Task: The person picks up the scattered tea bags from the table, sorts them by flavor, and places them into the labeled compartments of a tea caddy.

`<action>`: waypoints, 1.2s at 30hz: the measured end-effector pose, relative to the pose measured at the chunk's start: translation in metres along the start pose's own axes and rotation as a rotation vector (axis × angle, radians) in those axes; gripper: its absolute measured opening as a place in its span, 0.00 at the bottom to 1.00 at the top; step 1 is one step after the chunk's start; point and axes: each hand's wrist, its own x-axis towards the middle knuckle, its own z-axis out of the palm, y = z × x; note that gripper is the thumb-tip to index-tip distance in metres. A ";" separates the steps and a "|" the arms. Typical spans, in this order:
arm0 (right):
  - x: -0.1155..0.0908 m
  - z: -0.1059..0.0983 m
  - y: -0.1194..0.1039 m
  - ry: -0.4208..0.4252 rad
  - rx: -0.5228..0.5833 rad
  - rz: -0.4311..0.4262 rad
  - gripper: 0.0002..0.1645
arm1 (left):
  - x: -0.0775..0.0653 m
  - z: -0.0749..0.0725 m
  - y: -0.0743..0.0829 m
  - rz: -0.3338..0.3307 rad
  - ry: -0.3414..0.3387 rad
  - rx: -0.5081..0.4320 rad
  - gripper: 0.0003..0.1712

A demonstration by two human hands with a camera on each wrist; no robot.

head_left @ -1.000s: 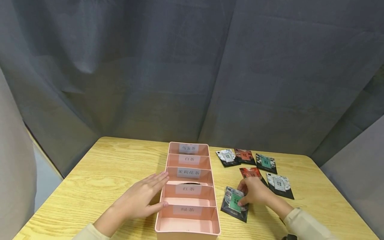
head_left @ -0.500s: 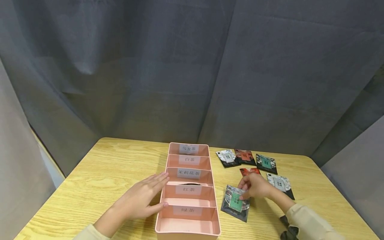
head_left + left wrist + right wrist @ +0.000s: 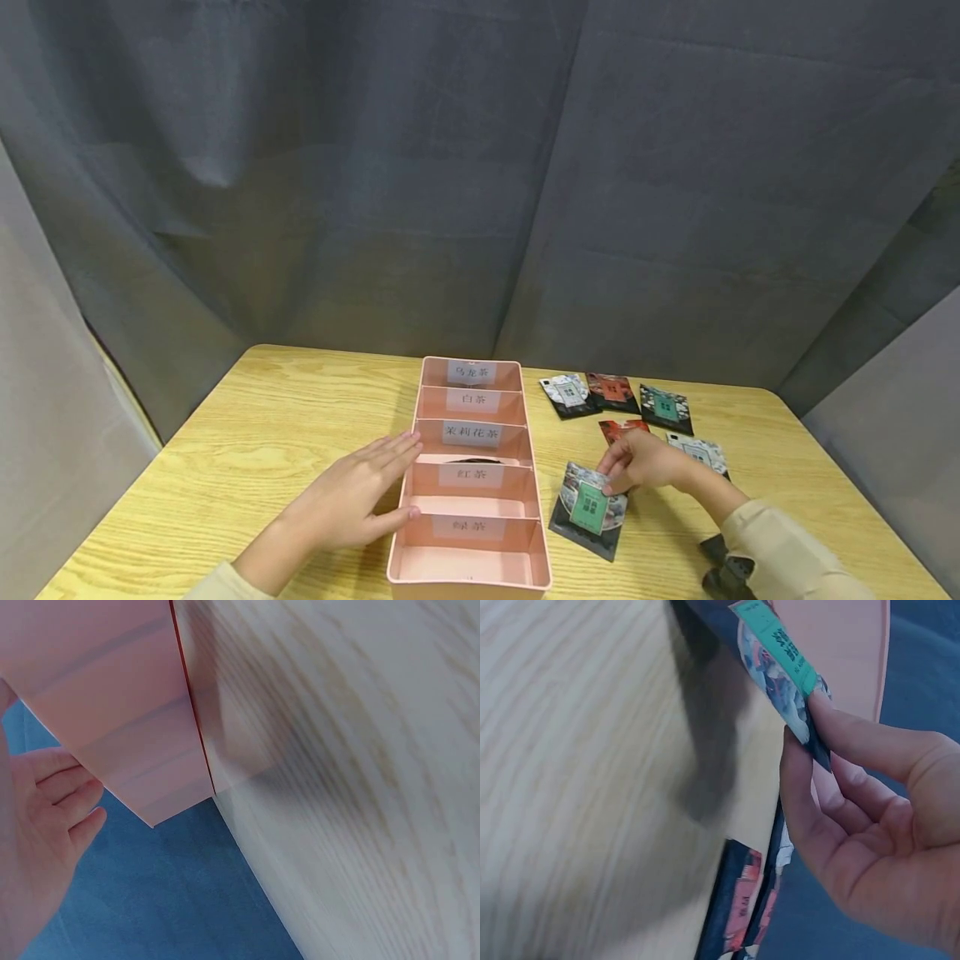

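Observation:
A pink box (image 3: 471, 590) with several labelled compartments stands lengthwise on the table. My left hand (image 3: 345, 498) rests against its left side, fingers straight on the rim; the left wrist view shows the same hand (image 3: 52, 802) along the box wall. To the right of the box, my right hand (image 3: 643, 463) pinches a tea sachet (image 3: 588, 510) with a green label by its upper right corner. In the right wrist view the thumb and forefinger hold the sachet (image 3: 776, 671), which is lifted off the table at that end. A dark edge (image 3: 472, 460) shows inside the middle compartment.
Behind my right hand lie several more sachets: a white one (image 3: 570, 393), a red one (image 3: 612, 390), a green one (image 3: 665, 407), a second red one (image 3: 621, 428) and another white one (image 3: 701, 451), partly covered. A dark grey curtain (image 3: 480, 183) hangs behind the table (image 3: 315, 392).
The green-labelled sachet lay under my right hand's fingers; now its upper corner is pinched and raised, tilting it towards me. My left hand has stayed against the box.

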 end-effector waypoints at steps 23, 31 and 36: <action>-0.020 -0.014 -0.056 0.016 -0.090 -0.152 0.07 | 0.000 0.000 0.000 0.007 0.014 0.001 0.39; -0.027 -0.019 -0.072 0.049 -0.175 -0.179 0.07 | 0.000 -0.001 0.000 0.008 0.009 -0.003 0.39; -0.029 -0.022 -0.078 0.087 -0.242 -0.188 0.06 | 0.000 -0.001 0.000 0.005 0.003 -0.003 0.40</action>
